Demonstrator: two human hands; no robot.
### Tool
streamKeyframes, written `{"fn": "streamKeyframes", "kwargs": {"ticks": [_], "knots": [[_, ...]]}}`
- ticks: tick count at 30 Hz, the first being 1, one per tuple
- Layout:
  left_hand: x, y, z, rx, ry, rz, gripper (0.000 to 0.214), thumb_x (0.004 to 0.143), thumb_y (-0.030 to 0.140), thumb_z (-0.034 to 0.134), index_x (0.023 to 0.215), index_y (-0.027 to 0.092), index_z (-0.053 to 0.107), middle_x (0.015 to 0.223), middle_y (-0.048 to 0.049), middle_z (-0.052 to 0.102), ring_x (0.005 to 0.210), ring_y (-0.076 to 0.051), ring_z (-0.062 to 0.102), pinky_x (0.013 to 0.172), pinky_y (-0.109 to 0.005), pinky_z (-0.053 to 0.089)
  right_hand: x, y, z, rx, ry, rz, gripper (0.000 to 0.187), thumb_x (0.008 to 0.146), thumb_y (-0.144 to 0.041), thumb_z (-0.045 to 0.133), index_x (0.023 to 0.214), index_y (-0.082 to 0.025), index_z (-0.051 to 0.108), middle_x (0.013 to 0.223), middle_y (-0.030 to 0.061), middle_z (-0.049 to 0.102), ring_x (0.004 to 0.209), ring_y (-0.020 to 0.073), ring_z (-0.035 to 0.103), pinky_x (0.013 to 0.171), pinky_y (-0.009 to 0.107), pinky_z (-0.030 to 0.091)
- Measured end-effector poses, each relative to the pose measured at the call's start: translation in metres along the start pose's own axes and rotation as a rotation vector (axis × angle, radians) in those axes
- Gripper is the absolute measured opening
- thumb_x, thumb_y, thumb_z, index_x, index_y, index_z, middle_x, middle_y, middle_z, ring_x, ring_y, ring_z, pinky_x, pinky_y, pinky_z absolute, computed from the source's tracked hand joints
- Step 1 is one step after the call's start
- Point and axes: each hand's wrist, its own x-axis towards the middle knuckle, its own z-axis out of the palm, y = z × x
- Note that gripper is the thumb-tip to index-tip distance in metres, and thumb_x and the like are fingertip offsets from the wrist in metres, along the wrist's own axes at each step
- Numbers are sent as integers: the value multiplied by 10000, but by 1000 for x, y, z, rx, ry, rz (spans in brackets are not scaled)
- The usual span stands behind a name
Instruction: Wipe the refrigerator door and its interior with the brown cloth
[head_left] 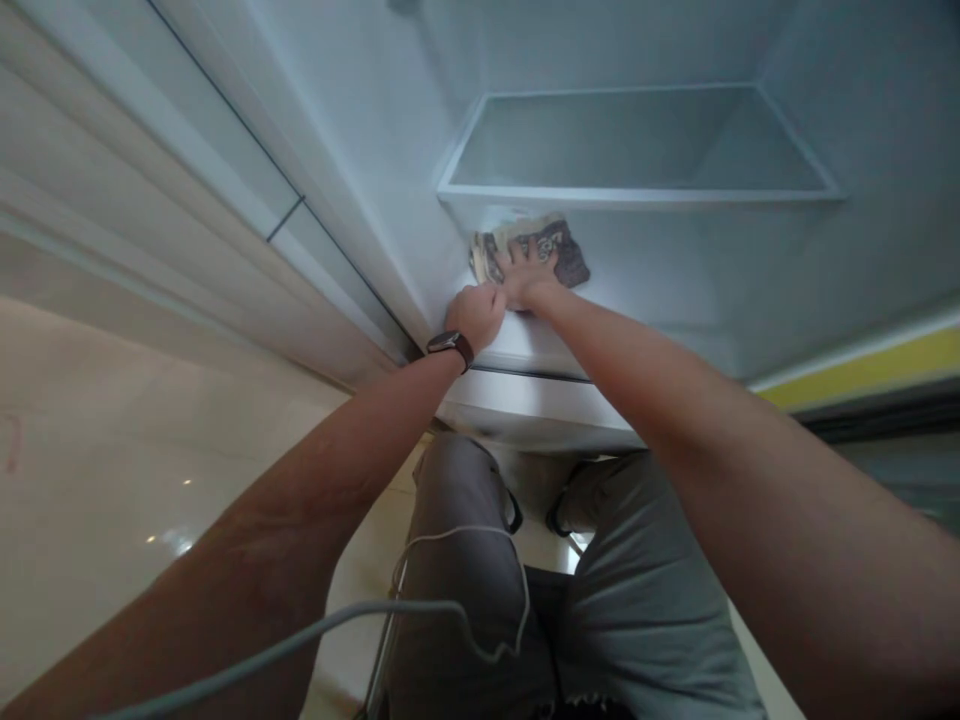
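A patterned brown and cream cloth (571, 262), folded or bunched, lies on the white floor of a compartment under a framed glass shelf. My right hand (527, 272) presses flat on it with the fingers spread. Close beside it, at the cloth's near left corner, my left hand (475, 312) is closed in a fist. Its curled fingers face away, so whatever they may grip is hidden. A dark watch (452, 345) is on the left wrist.
The glass shelf (637, 140) with a white frame sits just above and beyond my hands. A white wall and door edge (337, 250) run along the left. A yellow strip (870, 365) lies at right. A pale cable (360, 607) crosses over my lap.
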Motion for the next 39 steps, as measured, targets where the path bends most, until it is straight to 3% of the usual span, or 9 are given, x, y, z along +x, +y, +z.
{"fn": "streamKeyframes", "kwargs": {"ticks": [6, 11, 14, 18, 21, 25, 30, 39], "knots": [[-5, 1, 0, 70, 92, -46, 622, 1105, 438, 259, 1022, 160, 809, 1058, -194, 777, 956, -295, 684, 753, -353, 390, -52, -12, 0, 11, -26, 42, 715, 1029, -489, 280, 1711, -292, 196, 1785, 56, 35, 1629, 427, -43, 1204, 808, -13], [-8, -1, 0, 79, 115, -17, 640, 1098, 422, 255, 991, 155, 826, 1009, -200, 782, 897, -280, 694, 701, -347, 350, -80, -17, -2, 51, -39, 10, 743, 993, -521, 336, 1697, -302, 247, 1781, 51, 100, 1628, 429, 27, 1223, 791, 42], [-7, -1, -1, 85, 119, -2, 655, 1097, 429, 251, 964, 152, 830, 990, -202, 784, 865, -277, 699, 682, -354, 326, -92, -9, -8, 159, 20, -75, 695, 986, -513, 362, 1651, -315, 345, 1746, 59, 240, 1598, 391, 194, 1224, 745, 205], [-5, -1, 0, 93, 116, 15, 682, 1094, 457, 245, 911, 156, 829, 958, -198, 783, 835, -279, 695, 666, -368, 303, -109, 28, -15, 250, 286, -22, 561, 987, -424, 374, 1500, -248, 519, 1607, 110, 459, 1457, 331, 400, 1136, 593, 430], [-5, -1, 0, 88, 114, 13, 680, 1086, 479, 248, 904, 169, 825, 956, -192, 780, 844, -285, 690, 666, -367, 307, -128, 66, -14, 134, 400, 124, 471, 983, -341, 401, 1387, -198, 596, 1509, 163, 537, 1409, 339, 421, 1114, 559, 432], [-6, 0, -1, 79, 94, -12, 655, 1078, 480, 254, 921, 179, 814, 988, -195, 774, 878, -295, 682, 681, -359, 318, -152, 94, -1, 57, 323, 321, 456, 1034, -349, 336, 1371, -179, 591, 1469, 186, 555, 1357, 339, 473, 1088, 536, 445], [-7, 3, -3, 73, 81, -11, 617, 1063, 481, 289, 871, 190, 798, 952, -185, 774, 857, -291, 674, 668, -359, 285, -162, 93, 11, 48, 304, 326, 438, 1060, -369, 297, 1312, -200, 613, 1442, 172, 577, 1378, 322, 460, 1104, 521, 430], [-10, 6, -12, 91, 67, 22, 524, 1044, 436, 368, 770, 195, 745, 874, -151, 763, 822, -259, 671, 654, -344, 286, -159, 94, 10, 82, 349, 358, 379, 997, -274, 381, 1270, -225, 639, 1400, 169, 602, 1325, 327, 497, 1066, 544, 448]]}}
